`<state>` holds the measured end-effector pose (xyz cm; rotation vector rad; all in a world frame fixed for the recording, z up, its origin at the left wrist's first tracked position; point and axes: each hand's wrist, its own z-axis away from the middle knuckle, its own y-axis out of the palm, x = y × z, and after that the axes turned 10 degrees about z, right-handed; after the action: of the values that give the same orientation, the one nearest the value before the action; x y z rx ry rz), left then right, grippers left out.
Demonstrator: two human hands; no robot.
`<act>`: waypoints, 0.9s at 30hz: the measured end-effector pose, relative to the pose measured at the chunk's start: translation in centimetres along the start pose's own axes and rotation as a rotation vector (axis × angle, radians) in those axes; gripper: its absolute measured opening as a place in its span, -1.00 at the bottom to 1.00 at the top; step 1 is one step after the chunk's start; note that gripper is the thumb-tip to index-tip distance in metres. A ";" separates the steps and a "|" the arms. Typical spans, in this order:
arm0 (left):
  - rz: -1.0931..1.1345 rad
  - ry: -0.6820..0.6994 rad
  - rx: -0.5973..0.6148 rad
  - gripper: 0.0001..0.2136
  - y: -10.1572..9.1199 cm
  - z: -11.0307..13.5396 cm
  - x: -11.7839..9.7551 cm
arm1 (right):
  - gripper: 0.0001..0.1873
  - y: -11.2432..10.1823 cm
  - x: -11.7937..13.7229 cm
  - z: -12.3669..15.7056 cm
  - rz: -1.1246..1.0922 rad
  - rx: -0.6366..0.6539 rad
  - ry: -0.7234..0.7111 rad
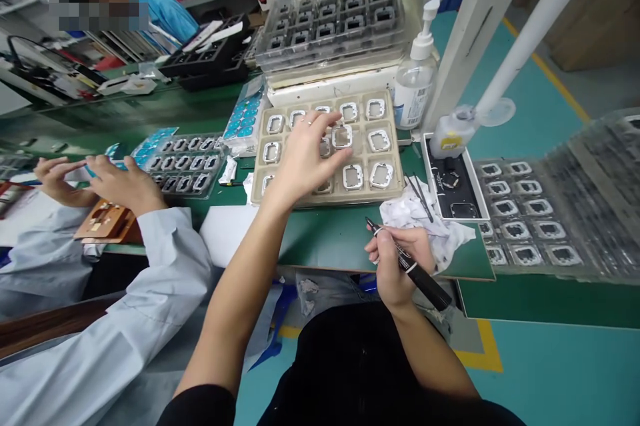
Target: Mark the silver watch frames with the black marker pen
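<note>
My left hand (306,158) reaches over a beige tray (395,189) of small square metal frames. Its thumb and fingertips are pinched on one square frame (343,137) near the tray's middle. My right hand (397,258) hovers near the table's front edge, closed round a black marker pen (417,271) with the tip pointing up and left. A crumpled white cloth (433,223) lies just beyond that hand, with black tweezers (420,194) resting on it.
A pump bottle (416,79) stands behind the tray, next to stacked clear trays (333,16). More clear trays of parts (530,226) lie at the right. A co-worker's hands (95,179) and pale sleeves work at the left beside a dark parts tray (187,163).
</note>
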<state>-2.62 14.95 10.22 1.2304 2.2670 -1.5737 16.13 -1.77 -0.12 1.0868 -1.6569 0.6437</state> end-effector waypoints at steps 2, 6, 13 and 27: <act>-0.061 -0.027 0.125 -0.49 0.1 -2.2 0.2 | -0.81 0.0 0.0 0.0 0.016 0.007 -0.005; -0.126 -0.043 0.207 -0.56 0.3 -4.4 -1.2 | -0.80 -0.1 -0.2 0.0 0.014 0.018 0.008; -0.266 0.082 0.463 -0.79 2.2 -8.9 -5.5 | -0.76 -0.3 -0.6 -0.1 0.008 0.023 0.038; -0.279 -0.032 0.495 -0.83 2.3 -11.0 -8.6 | -0.65 -0.1 -0.8 -1.0 -0.044 -0.058 0.082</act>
<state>8.28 19.61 17.96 0.9862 2.1745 -2.3418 16.79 -0.69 -0.53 1.0395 -1.5673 0.6006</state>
